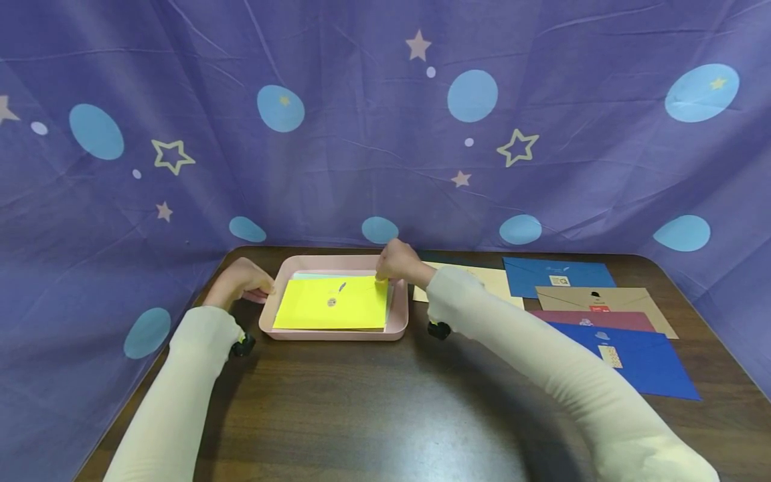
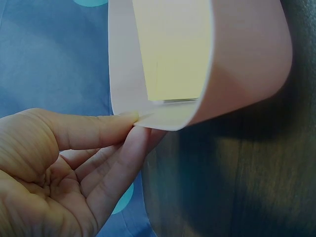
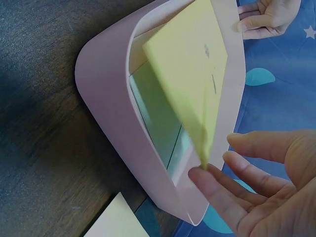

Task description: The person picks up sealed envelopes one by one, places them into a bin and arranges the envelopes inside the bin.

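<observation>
A pink tray (image 1: pixel 337 336) holds a small pile of envelopes, with a bright yellow envelope (image 1: pixel 331 304) on top. At the tray's left side my left hand (image 1: pixel 247 280) pinches the rim between thumb and fingers, as the left wrist view shows up close. My right hand (image 1: pixel 397 261) is over the tray's right end, at a corner of the yellow envelope. In the right wrist view its thumb is spread from the fingers, and a fingertip (image 3: pixel 197 174) meets the envelope's corner. Beneath the yellow one, a pale green envelope (image 3: pixel 155 108) shows, partly covered.
Right of the tray lie a cream envelope (image 1: pixel 496 282), partly behind my right arm, and a teal-blue envelope (image 1: pixel 530 271). Nearer are a tan envelope (image 1: pixel 632 304), a dark red envelope (image 1: pixel 620 320) and a bright blue envelope (image 1: pixel 650 361), overlapping. A purple patterned cloth (image 1: pixel 361 187) hangs behind the table.
</observation>
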Available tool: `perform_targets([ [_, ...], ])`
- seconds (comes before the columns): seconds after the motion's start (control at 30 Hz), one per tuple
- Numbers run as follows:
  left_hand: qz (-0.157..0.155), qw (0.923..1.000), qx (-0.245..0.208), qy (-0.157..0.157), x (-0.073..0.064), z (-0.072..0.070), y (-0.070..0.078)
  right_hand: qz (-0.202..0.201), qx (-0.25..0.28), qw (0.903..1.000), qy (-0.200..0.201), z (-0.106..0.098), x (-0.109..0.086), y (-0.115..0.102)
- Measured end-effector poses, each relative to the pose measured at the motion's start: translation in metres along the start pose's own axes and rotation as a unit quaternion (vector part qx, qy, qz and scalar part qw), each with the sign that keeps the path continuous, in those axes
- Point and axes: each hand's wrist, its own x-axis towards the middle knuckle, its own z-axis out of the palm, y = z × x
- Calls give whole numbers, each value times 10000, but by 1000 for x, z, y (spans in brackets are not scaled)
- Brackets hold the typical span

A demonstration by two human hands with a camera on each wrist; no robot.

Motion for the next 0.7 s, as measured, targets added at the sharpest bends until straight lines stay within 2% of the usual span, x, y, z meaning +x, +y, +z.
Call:
perform_targets([
  [0.4,30,10000,-11,-13,-1,-1,0,-7,287,9995,-123,-9,-3,0],
  [0.7,4,10000,25,27,-2,0,1,-37,139,9998,-150,-18,-3,1],
])
